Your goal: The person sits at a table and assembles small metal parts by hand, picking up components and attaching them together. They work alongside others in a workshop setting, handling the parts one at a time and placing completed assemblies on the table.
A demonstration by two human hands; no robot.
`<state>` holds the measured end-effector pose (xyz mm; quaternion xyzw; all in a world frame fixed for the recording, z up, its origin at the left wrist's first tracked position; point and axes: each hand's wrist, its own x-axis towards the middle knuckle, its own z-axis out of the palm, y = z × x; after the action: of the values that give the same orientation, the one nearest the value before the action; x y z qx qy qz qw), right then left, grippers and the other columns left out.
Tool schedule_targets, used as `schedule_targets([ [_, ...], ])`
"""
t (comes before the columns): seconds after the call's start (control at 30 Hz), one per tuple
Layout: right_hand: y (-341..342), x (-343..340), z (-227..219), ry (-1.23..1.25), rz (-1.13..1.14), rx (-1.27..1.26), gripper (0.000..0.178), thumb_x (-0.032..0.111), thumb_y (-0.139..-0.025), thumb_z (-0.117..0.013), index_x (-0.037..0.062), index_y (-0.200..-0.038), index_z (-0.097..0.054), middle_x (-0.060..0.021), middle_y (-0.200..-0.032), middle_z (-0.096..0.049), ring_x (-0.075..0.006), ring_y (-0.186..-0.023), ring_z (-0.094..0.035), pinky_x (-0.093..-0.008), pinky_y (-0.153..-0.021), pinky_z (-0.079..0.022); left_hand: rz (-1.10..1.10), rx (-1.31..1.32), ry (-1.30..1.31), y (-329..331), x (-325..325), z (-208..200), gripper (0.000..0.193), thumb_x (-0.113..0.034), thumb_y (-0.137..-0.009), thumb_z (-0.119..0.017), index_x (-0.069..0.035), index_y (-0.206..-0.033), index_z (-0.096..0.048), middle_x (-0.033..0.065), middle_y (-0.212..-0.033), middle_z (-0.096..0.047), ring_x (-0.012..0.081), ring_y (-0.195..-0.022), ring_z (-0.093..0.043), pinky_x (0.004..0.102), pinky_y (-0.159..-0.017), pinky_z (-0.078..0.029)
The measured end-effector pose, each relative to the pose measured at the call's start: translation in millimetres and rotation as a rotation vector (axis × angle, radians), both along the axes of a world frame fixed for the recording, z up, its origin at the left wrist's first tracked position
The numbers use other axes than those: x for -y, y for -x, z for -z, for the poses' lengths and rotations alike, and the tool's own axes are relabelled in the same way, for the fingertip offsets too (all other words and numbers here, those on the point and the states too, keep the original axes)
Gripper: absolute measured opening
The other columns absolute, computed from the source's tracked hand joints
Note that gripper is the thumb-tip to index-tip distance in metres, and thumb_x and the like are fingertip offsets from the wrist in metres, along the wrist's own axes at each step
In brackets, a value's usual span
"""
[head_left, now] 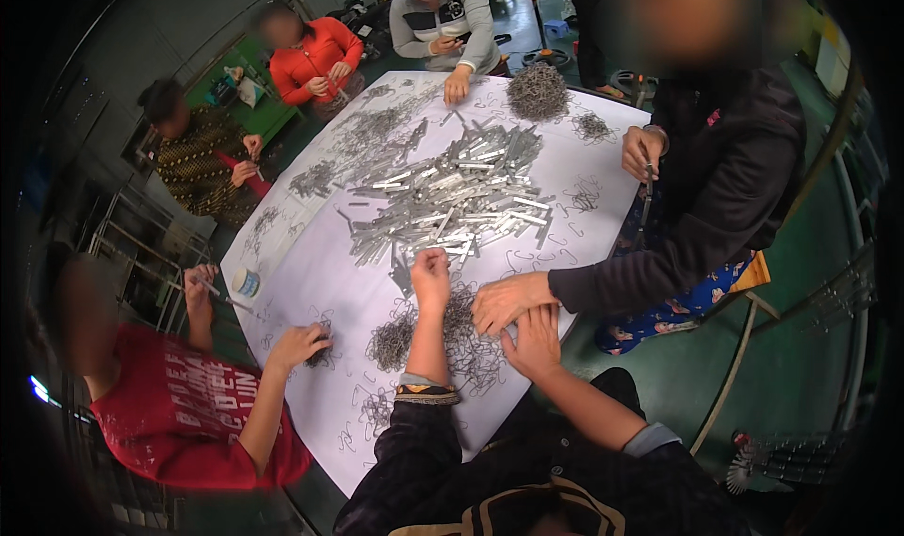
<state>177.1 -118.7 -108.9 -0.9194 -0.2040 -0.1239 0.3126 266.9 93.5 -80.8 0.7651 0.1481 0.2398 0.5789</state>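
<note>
My left hand is raised at the near edge of a heap of silvery metal strips. Its fingers are curled closed, and I cannot make out what is in them. Over the right side of a tangle of thin bent wire hooks lies my right hand, fingers stretched out and thumb apart. Its fingertips are partly hidden by a co-worker's hand, which reaches in from the right across the same tangle. Another bunch of wire hooks sits left of my left forearm.
A white-covered table carries more loose hooks and a large wire mound at the far side. Co-workers surround it; one in red at left holds a strip near a white tub. A dark-sleeved arm crosses close to my right hand.
</note>
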Motion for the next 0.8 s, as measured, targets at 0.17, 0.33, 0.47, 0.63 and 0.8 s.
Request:
schedule_targets([
  [0.17, 0.3, 0.4, -6.1, -0.053, 0.019, 0.051, 0.063, 0.025, -0.080, -0.060, -0.0021, -0.132, -0.039, -0.0237, -0.137, -0.035, -0.0407, -0.132, -0.027, -0.0561, -0.112, -0.014, 0.094, -0.090, 0.412, 18.1, -34.7, -2.0, 0.021, 0.000, -0.090, -0.057, 0.006, -0.110, -0.061, 0.0055, -0.076, -0.060, 0.0092, -0.062, -0.053, 0.0218, -0.052, -0.043],
  [0.33, 0.5, -1.3, -0.8, -0.080, 0.033, 0.104, 0.061, 0.025, -0.080, -0.061, -0.0014, -0.131, -0.039, -0.0225, -0.135, -0.038, -0.0387, -0.131, -0.030, -0.0550, -0.113, -0.014, 0.045, -0.141, 0.249, 15.1, -35.6, 10.0, 0.013, -0.001, -0.090, -0.056, 0.002, -0.096, -0.067, 0.0047, -0.077, -0.062, 0.0091, -0.062, -0.055, 0.0221, -0.056, -0.047],
  [0.47, 2.4, -3.0, 1.0, -0.055, 0.033, 0.054, 0.063, 0.030, -0.082, -0.060, -0.0014, -0.132, -0.040, -0.0230, -0.135, -0.038, -0.0405, -0.131, -0.028, -0.0556, -0.111, -0.015, 0.029, -0.026, -0.175, 10.6, -35.9, 42.3, 0.011, 0.000, -0.090, -0.053, 0.003, -0.094, -0.064, 0.0059, -0.077, -0.063, 0.0102, -0.064, -0.055, 0.0264, -0.060, -0.047],
  [0.63, 2.2, 0.2, 4.4, -0.023, 0.062, 0.051, 0.063, 0.032, -0.082, -0.059, -0.0016, -0.132, -0.040, -0.0236, -0.134, -0.039, -0.0418, -0.129, -0.029, -0.0559, -0.110, -0.016, 0.153, -0.175, -0.176, 46.9, -6.3, 13.7, 0.013, 0.000, -0.092, -0.049, 0.002, -0.093, -0.062, 0.0074, -0.074, -0.064, 0.0128, -0.064, -0.059, 0.0276, -0.063, -0.049],
  [0.8, 3.1, -1.8, 9.2, -0.013, 0.052, 0.071, 0.061, 0.031, -0.083, -0.059, -0.0016, -0.130, -0.041, -0.0235, -0.133, -0.039, -0.0417, -0.129, -0.029, -0.0560, -0.110, -0.017, -0.075, -0.218, -0.214, 74.6, -14.4, -6.7, 0.015, -0.003, -0.090, -0.051, -0.002, -0.097, -0.064, 0.0098, -0.069, -0.065, 0.0162, -0.062, -0.063, 0.0290, -0.062, -0.051],
])
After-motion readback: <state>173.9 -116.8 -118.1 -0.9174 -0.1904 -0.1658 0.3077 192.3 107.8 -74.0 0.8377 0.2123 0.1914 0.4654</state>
